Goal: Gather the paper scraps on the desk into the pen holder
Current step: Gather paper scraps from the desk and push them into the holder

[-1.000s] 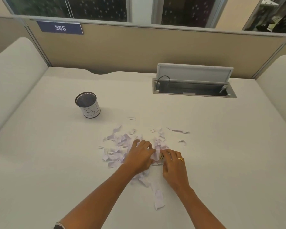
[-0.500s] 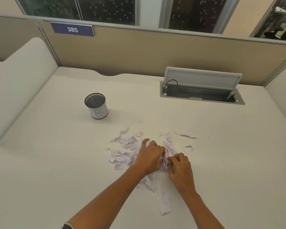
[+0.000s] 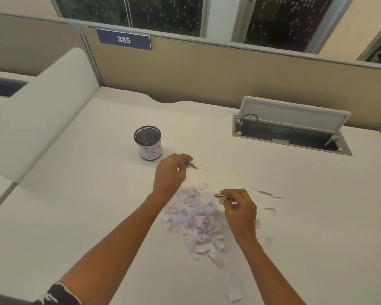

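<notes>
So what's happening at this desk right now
A person is clearing torn paper scraps off a white desk into a mesh pen holder. The left hand is raised between the pile and the holder, pinching a few scraps. The right hand is closed on more scraps at the pile's right edge. Most of the pile remains on the desk, with strays to the right. No paper is visible inside the holder.
</notes>
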### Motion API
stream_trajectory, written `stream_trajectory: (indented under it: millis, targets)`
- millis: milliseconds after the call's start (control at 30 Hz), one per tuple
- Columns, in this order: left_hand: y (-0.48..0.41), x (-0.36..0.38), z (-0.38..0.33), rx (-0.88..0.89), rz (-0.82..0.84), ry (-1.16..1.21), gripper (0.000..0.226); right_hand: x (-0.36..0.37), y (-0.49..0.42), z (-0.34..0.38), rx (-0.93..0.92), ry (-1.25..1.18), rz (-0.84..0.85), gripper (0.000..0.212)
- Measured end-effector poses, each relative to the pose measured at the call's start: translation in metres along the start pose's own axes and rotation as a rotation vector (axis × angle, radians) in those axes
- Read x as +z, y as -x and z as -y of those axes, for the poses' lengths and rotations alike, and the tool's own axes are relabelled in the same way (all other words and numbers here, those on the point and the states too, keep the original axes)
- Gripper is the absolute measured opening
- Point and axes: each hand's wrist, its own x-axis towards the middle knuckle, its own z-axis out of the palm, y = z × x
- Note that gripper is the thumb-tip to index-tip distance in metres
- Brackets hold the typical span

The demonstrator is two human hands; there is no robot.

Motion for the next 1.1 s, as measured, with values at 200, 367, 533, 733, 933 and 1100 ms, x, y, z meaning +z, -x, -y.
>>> stream_trajectory:
  millis: [200, 367, 533, 733, 933, 1100]
  targets:
    - [-0.054, -0.053, 0.046, -0.239, -0.213, -0.078, 0.026, 0.034, -0.008, 0.014, 0.062, -0.059, 0.038, 0.03]
    - [-0.076, -0.067, 0.063, -0.323, -0.364, -0.138, 0.026, 0.053, -0.015, 0.019, 0.09, -0.068, 0.095, 0.03]
    - [-0.087, -0.067, 0.069, -0.332, -0.416, -0.184, 0.025, 0.067, -0.031, 0.029, 0.07, -0.07, 0.117, 0.031]
    - [-0.103, -0.072, 0.081, -0.363, -0.429, -0.154, 0.027, 0.087, -0.051, 0.046, 0.06, -0.108, 0.155, 0.031]
    - [-0.108, -0.069, 0.095, -0.333, -0.291, -0.308, 0.03, 0.113, -0.081, 0.072, -0.007, -0.091, 0.183, 0.028]
    - [-0.106, -0.065, 0.1, -0.302, -0.278, -0.335, 0.028, 0.139, -0.113, 0.1, -0.08, -0.061, 0.18, 0.028]
